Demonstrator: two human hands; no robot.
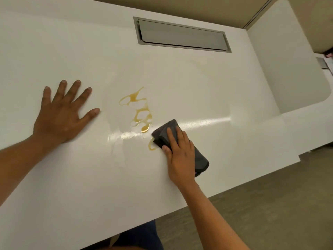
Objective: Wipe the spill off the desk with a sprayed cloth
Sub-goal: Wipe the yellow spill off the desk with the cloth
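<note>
An amber spill lies in thin streaks and loops on the white desk, near its middle. A folded dark grey cloth rests on the desk at the spill's lower right end, touching a small amber loop. My right hand presses flat on top of the cloth, fingers spread over it. My left hand lies palm down on the bare desk to the left of the spill, fingers apart, holding nothing.
A grey metal cable flap is set into the desk at the back. A white side panel stands at the right. The desk's front edge runs diagonally above brown floor. No spray bottle is in view.
</note>
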